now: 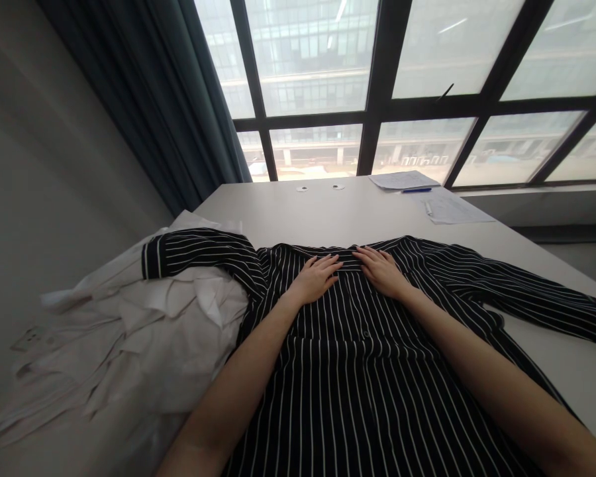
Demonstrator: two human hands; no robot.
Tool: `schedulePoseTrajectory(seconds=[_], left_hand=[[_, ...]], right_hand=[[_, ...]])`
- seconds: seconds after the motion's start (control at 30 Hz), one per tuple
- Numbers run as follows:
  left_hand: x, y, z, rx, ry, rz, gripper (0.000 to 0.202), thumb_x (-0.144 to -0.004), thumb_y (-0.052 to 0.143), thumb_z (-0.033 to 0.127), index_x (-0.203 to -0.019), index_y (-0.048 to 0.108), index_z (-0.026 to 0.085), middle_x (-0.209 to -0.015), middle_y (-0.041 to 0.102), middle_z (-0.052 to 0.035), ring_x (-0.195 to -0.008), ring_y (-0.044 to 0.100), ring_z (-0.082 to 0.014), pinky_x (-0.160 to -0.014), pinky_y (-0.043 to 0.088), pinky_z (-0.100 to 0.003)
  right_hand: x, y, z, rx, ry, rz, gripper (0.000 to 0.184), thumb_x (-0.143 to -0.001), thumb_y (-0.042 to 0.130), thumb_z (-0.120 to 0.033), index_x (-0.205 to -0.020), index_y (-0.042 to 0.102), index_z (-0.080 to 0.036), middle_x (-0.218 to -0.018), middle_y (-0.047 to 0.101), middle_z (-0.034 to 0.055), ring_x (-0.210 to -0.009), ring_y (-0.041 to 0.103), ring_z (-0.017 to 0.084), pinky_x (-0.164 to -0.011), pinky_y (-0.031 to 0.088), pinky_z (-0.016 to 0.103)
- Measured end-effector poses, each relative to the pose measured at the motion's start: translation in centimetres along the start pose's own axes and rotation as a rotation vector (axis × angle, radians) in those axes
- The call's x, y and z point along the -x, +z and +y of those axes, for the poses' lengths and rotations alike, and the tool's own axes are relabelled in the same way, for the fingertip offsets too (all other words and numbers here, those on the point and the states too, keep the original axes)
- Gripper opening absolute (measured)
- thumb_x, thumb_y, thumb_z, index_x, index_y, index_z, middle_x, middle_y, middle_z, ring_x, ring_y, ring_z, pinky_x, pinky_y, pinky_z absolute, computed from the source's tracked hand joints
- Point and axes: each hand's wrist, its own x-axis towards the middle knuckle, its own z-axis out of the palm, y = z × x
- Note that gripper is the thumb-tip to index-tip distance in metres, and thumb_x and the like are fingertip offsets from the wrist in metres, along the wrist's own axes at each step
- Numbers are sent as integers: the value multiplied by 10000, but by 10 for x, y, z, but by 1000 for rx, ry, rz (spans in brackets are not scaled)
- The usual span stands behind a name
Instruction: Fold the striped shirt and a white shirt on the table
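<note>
A black shirt with thin white stripes (357,371) lies spread flat on the white table (328,212), its sleeves stretched out to both sides. My left hand (318,277) rests flat on the shirt near the collar, fingers stretched out. My right hand (381,270) lies flat beside it on the same upper part, fingers also extended. The two hands almost touch at the fingertips. Neither hand holds anything.
A heap of white garments (129,331) lies on the table's left side, under the shirt's left sleeve. Papers (402,180) and a blue pen (416,191) sit at the far edge by the window. A dark curtain (169,99) hangs at the back left.
</note>
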Motion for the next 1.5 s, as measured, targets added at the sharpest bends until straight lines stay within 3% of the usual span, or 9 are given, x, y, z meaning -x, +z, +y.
schedulePoseTrajectory(seconds=[0.1,0.33,0.5,0.63,0.7,0.97,1.37,1.5], left_hand=[[1,-1,0,-33,-11,-72,478,-1029,288,418,-1484,345,282,-1583,289,-23,-1472,216,-186,-1193,161,-458],[2,-5,0,-52,-4,-145,487,-1025,272,475,-1502,288,375,-1608,210,-10,-1489,139,-219,-1185,144,-502],[2,-5,0,-61,3,-145,481,-1023,277,485,-1498,284,408,-1612,187,-2,-1489,131,-234,-1182,143,-511],[2,-5,1,-80,-4,-147,506,-1019,285,491,-1508,286,358,-1609,200,-29,-1490,130,-230,-1186,135,-505],[2,-5,1,-91,-11,-149,521,-1017,284,495,-1514,277,337,-1609,202,-29,-1490,130,-222,-1191,126,-495],[2,-3,1,-108,-52,-146,575,-1007,263,535,-1532,235,302,-1610,186,-41,-1493,108,-219,-1196,116,-492],[4,-6,-2,-48,-143,-180,668,-974,229,622,-1542,210,271,-1620,108,-54,-1498,52,-238,-1195,90,-513],[5,-8,-5,-50,-212,-179,684,-966,223,637,-1544,206,270,-1623,89,-59,-1497,37,-255,-1191,95,-521]], right_hand=[[1,4,4,20,42,-49,534,-907,319,-149,-1418,458,-216,-1504,444,64,-1398,367,236,-1121,259,492],[1,6,12,15,143,36,577,-853,294,-67,-1371,511,-198,-1446,515,76,-1360,427,229,-1105,308,484],[-1,-1,8,3,104,94,497,-951,310,-206,-1429,441,-175,-1447,509,101,-1375,405,227,-1136,276,475],[-3,-8,1,-76,-164,10,459,-991,320,-301,-1423,464,-241,-1477,481,55,-1404,361,198,-1141,292,453],[-2,-9,0,-97,-234,-65,461,-1001,310,-339,-1429,464,-259,-1477,482,48,-1412,349,202,-1139,297,462],[3,-6,6,-68,-163,-286,566,-991,298,-527,-1527,253,-352,-1570,309,-13,-1468,194,242,-1169,177,541],[7,-8,8,-40,-109,-305,565,-982,281,-569,-1521,236,-405,-1589,258,-33,-1472,172,254,-1165,172,544],[8,-8,9,-7,-67,-300,590,-973,281,-583,-1525,247,-377,-1599,227,-5,-1472,174,255,-1165,182,528]])
